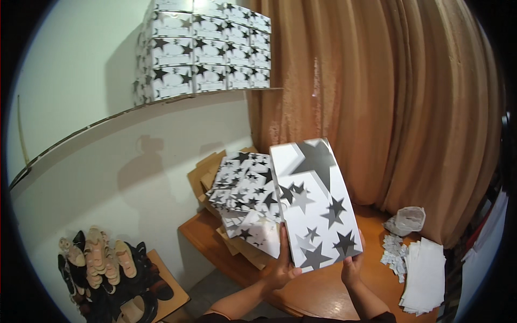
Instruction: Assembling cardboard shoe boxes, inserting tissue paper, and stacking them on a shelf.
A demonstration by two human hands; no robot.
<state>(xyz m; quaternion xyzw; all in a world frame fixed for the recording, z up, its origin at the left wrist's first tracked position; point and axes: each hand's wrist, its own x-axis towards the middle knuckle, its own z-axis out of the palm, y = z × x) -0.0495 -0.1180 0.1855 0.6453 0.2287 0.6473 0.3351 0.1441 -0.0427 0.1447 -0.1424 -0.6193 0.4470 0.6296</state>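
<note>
Left hand (282, 269) and right hand (351, 269) pinch a starry box (320, 215), seemingly assembled, centre frame. Stacked boxes (210, 51) upper left look finished; flat starry sheets (242, 191) left of centre look unfolded.

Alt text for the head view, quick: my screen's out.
The left hand and right hand hold a white rectangular star-printed cardboard box over a brown wooden table, with white star-printed cardboard pieces left and white sheets right.
</note>
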